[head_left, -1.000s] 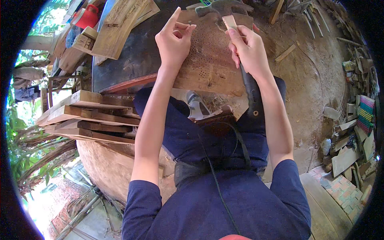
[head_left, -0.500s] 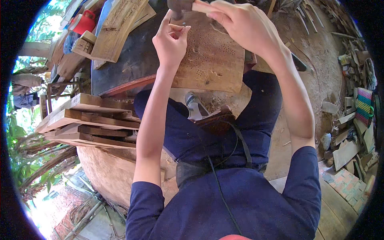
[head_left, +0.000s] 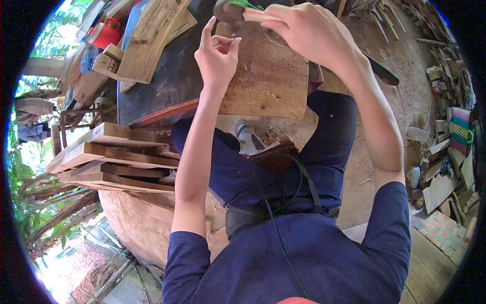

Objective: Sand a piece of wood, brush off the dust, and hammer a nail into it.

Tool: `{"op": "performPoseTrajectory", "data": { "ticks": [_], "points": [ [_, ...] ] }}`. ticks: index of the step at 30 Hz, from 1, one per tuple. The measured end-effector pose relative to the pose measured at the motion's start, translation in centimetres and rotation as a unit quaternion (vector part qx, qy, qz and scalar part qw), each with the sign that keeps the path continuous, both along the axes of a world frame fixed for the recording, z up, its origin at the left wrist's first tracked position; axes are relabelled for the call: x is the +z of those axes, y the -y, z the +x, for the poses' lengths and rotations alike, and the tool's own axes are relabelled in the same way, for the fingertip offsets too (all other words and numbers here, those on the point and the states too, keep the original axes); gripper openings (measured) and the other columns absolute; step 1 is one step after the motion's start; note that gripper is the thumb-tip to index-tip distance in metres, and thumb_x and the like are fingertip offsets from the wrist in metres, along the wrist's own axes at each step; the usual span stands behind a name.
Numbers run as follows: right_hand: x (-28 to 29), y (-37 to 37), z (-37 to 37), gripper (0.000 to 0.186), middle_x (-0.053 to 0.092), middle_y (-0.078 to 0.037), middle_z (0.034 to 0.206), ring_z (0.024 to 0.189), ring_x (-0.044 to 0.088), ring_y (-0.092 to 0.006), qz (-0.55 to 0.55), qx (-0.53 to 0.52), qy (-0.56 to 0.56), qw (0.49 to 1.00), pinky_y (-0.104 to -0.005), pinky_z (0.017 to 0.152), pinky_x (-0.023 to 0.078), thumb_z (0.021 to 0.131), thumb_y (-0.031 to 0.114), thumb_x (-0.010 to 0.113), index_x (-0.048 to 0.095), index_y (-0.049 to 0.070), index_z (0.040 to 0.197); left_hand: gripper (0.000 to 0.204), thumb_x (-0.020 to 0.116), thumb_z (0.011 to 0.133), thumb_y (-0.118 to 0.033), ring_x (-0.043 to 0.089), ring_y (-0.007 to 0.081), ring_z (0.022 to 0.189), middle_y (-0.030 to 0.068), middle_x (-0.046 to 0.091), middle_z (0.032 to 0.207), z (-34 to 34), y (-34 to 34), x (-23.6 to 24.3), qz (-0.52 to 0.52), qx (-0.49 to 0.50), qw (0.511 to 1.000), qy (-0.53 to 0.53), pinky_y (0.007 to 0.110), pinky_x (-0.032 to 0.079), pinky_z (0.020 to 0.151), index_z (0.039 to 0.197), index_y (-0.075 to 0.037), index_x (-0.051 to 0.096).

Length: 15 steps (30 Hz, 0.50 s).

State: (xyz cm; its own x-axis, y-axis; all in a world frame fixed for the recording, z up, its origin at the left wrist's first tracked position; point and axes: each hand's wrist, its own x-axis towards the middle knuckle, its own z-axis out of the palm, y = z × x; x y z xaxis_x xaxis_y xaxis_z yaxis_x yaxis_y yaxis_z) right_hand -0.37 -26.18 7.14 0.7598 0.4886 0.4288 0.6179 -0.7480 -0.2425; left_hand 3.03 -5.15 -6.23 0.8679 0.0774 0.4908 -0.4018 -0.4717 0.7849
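Note:
My right hand [head_left: 311, 35] is wrapped round the pale wooden handle [head_left: 255, 15] of a hammer, whose dark head [head_left: 230, 11] is at the top edge, just right of my left index fingertip. My left hand [head_left: 217, 58] has its index finger raised, with the thumb and other fingers curled together in a pinch. What they pinch is too small to make out. Beneath both hands lies a worn wooden board [head_left: 268, 96] dotted with many small holes. Something green [head_left: 243, 3] shows beside the hammer head.
The board rests on a dark tabletop [head_left: 157, 96] with a reddish edge. Planks [head_left: 152, 45] and a red mug [head_left: 105, 33] are at the upper left. Stacked boards [head_left: 111, 157] stand left of my legs. Wood scraps [head_left: 440, 192] and a woven bag [head_left: 460, 131] line the right side.
The hammer head has tilted and moved slightly up, and something green now shows beside it. My left hand keeps its pinch in nearly the same place.

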Motion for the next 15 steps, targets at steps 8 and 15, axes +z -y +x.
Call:
{"op": "performPoseTrajectory", "data": {
  "ticks": [8, 15],
  "points": [
    [-1.9, 0.4, 0.6, 0.031, 0.070, -0.014, 0.083, 0.059, 0.063, -0.0325, -0.049, -0.034, -0.003, 0.998, -0.0398, 0.060, 0.053, 0.105, 0.027, 0.061, 0.069, 0.024, 0.134, 0.072, 0.084, 0.087, -0.013, 0.068, 0.0082, 0.067, 0.0073, 0.075, 0.080, 0.0, 0.1, 0.2, 0.004, 0.000, 1.000, 0.012, 0.024, 0.055, 0.062, 0.147, 0.004, 0.048],
    [-1.9, -0.5, -0.7, 0.029, 0.069, -0.017, 0.077, 0.066, 0.068, -0.0353, 0.027, -0.047, 0.000, 0.999, -0.0423, 0.060, 0.053, 0.103, 0.029, 0.063, 0.070, 0.018, 0.129, 0.074, 0.085, 0.085, -0.015, 0.067, 0.0085, 0.066, 0.0070, 0.075, 0.080, 0.0, 0.2, 0.1, 0.002, 0.008, 1.000, 0.007, 0.024, 0.054, 0.062, 0.147, 0.001, 0.048]
  ]
}}
